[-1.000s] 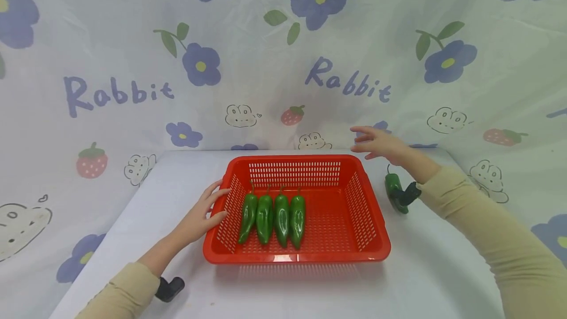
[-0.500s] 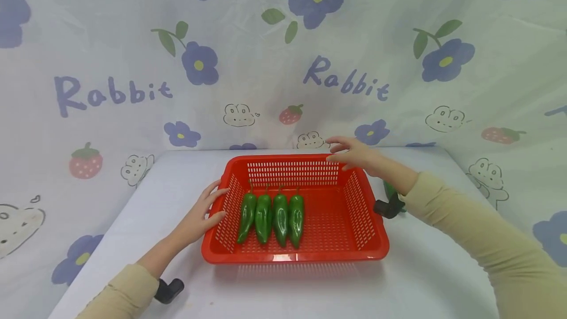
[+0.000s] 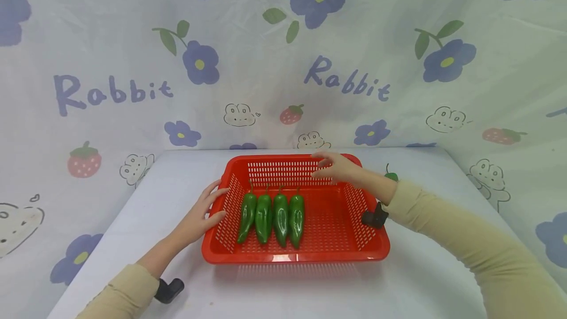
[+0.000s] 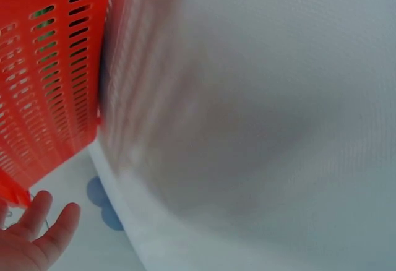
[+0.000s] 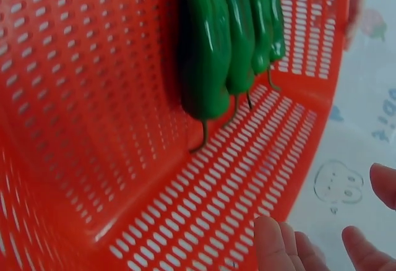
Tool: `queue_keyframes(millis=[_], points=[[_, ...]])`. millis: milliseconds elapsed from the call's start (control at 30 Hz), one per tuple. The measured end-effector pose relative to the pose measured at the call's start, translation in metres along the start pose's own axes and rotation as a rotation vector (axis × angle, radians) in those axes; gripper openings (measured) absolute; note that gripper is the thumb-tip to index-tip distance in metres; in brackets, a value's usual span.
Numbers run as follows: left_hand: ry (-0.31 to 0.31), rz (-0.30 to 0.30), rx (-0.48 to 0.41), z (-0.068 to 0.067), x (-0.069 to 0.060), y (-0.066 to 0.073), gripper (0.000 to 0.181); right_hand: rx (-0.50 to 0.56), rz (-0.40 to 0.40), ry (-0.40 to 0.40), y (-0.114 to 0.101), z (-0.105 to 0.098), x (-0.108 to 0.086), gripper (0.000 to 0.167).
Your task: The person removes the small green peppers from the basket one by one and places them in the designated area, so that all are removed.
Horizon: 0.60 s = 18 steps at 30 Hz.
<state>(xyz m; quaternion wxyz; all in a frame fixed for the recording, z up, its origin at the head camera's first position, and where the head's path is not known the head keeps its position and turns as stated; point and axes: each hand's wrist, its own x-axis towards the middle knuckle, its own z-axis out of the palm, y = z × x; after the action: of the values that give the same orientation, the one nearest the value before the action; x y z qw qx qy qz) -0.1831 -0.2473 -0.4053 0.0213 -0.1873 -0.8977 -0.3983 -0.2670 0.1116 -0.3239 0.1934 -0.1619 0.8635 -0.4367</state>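
Observation:
Several green peppers lie side by side in the left half of a red perforated basket; in the right wrist view their stems point toward one basket wall. My left hand rests on the basket's left rim with its fingers spread; the left wrist view has its fingertips near the rim. Above the basket's back right part hovers my right hand, fingers loosely bent and holding nothing. Another green pepper is outside the basket to the right, mostly hidden behind the right forearm.
The white table extends around the basket. A patterned cloth with flowers, rabbits and lettering hangs behind it. Black wrist devices sit at both wrists, the right one over the basket's right rim.
My right hand has moved left and slightly down, from beyond the basket's back right corner to over the basket. The left hand stays at the rim, and the peppers lie as before.

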Motion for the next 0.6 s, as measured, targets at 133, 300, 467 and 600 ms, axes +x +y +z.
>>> queue_keyframes(millis=[133,300,467,600], points=[[-0.002,-0.003,-0.005,0.0,0.0,0.001,0.051,0.018,-0.012,-0.009,-0.001,0.01,0.001,0.062],[-0.003,-0.008,-0.002,-0.001,0.001,0.002,0.051,0.047,0.009,-0.02,0.001,0.021,0.004,0.062],[-0.002,-0.012,-0.005,-0.001,0.001,0.003,0.051,0.056,0.049,-0.014,0.01,0.035,0.013,0.063],[0.0,-0.01,-0.007,-0.001,0.0,0.003,0.051,0.022,0.056,-0.011,0.012,0.044,0.015,0.061]])
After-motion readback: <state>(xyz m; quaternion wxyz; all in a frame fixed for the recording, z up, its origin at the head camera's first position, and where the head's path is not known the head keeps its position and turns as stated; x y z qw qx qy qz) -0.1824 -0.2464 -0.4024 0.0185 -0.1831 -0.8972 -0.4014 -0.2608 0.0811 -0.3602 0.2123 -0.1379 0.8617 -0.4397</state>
